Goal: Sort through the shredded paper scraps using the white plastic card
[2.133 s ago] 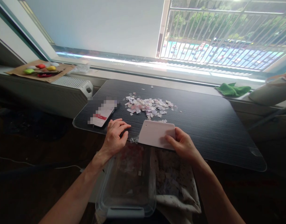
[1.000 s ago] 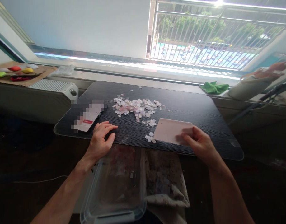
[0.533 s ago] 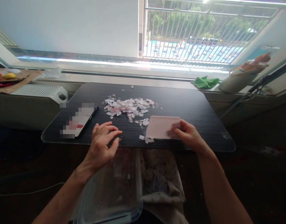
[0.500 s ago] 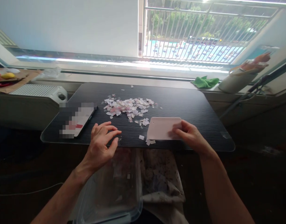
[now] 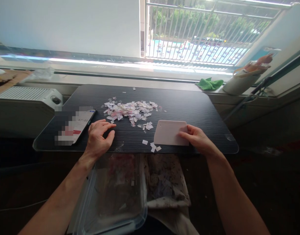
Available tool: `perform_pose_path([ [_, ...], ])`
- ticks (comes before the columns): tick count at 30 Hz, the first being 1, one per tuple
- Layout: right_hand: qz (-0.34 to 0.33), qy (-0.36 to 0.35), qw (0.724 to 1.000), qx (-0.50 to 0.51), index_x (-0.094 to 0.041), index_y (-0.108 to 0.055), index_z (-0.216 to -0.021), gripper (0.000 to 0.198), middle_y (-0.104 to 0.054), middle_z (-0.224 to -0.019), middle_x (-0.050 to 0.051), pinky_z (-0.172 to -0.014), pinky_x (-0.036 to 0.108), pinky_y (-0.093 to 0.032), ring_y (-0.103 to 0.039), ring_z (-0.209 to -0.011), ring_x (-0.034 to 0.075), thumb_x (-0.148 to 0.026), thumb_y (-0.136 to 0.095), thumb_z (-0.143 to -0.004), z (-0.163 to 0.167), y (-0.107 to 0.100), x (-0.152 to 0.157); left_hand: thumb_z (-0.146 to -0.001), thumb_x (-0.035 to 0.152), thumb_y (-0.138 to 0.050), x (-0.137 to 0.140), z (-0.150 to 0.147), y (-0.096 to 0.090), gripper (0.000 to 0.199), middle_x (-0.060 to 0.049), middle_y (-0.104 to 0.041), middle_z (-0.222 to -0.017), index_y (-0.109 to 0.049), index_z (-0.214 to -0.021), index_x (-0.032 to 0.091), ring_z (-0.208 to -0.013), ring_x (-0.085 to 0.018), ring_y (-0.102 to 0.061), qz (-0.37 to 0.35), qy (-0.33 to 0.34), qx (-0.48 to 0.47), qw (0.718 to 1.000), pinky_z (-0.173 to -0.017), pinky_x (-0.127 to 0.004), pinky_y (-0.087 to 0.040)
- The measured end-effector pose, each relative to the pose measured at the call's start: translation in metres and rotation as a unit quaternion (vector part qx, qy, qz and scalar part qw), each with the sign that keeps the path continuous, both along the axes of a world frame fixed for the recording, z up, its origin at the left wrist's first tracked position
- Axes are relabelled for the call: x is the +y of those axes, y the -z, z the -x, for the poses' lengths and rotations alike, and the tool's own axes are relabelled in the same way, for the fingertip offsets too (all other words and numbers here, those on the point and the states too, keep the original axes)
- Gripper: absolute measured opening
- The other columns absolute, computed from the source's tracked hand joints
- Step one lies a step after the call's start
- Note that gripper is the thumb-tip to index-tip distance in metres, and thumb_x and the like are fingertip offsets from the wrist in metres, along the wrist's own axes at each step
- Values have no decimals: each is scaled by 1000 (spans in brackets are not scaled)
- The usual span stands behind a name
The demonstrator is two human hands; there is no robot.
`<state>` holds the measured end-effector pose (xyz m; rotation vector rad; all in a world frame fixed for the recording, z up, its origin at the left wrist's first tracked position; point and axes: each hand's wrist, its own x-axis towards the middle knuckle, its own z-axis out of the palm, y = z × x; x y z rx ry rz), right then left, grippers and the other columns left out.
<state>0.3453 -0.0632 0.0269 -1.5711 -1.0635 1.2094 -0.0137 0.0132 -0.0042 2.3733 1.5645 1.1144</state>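
A flat pale pink scraper card (image 5: 169, 133) with a small hole in one corner is pinched by its right edge in my right hand (image 5: 197, 138). Beside its lower left corner lie a few loose paper bits (image 5: 153, 147). My left hand (image 5: 99, 135) rests low over the table's near left part, fingers apart and holding nothing. Next to it a phone (image 5: 78, 127) with a partly blurred screen lies on the table. Beyond both hands spreads a heap of small white and pinkish paper pieces (image 5: 130, 110).
The dark table (image 5: 184, 104) has rounded corners. Under its near edge sit a clear plastic bin (image 5: 142, 209) and an open cloth bag (image 5: 169, 204). A green cloth (image 5: 210, 84) and a pale pot (image 5: 240, 81) stand on the windowsill; a white heater (image 5: 29, 98) is at left.
My left hand has moved left and slightly up, nearer the phone. The scraper card stays in my right hand, a little farther from the loose bits' top. The view has shifted slightly right.
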Motion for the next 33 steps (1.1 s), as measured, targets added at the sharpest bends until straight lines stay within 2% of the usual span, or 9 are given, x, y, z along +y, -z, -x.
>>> perform_pose_path([
  [3, 6, -7, 1000, 0, -20, -71, -85, 31, -76, -83, 1, -69, 30, -55, -68, -73, 19, -36, -80, -60, 0, -2, -5, -82, 33, -53, -2, 1, -1, 23, -8, -70, -97, -70, -93, 22, -113, -31, -59, 1, 3, -8, 1000, -106, -51, -42],
  [9, 5, 44, 999, 27, -20, -72, -83, 32, -76, -80, 0, -66, 27, -55, -68, -70, 17, -32, -82, -55, -4, -3, -9, -81, 33, -54, -2, 1, -1, 22, -7, -69, -96, -69, -92, 22, -112, -30, -59, -3, 2, -23, 1000, -106, -50, -42],
  [16, 39, 5, 999, 20, -21, -73, -83, 29, -77, -84, 1, -69, 29, -56, -70, -74, 19, -32, -80, -58, -2, -7, -16, -80, 33, -55, -2, 2, -1, 21, -5, -70, -97, -69, -93, 24, -112, -28, -59, 8, -1, -30, 1000, -108, -49, -42],
  [21, 25, -13, 1000, -4, -20, -73, -84, 27, -77, -83, 1, -66, 28, -57, -70, -73, 19, -34, -80, -61, -2, -18, -24, -82, 34, -54, -2, 2, 0, 21, -6, -70, -98, -68, -93, 24, -113, -28, -59, 7, -1, -26, 1000, -108, -49, -42],
  [27, -5, 21, 999, 31, -20, -71, -78, 25, -74, -72, -2, -61, 25, -54, -66, -62, 14, -29, -80, -57, 11, -21, -4, -82, 35, -54, -1, 2, 1, 22, -7, -70, -96, -69, -92, 22, -112, -30, -59, -5, 5, -31, 1000, -106, -51, -43],
  [33, 23, -24, 999, 18, -19, -73, -80, 24, -77, -81, 1, -68, 27, -55, -69, -72, 17, -28, -80, -58, 12, -10, 4, -83, 34, -53, -3, 1, -2, 22, -7, -71, -97, -69, -93, 22, -112, -29, -59, 3, 2, -30, 1000, -106, -50, -44],
])
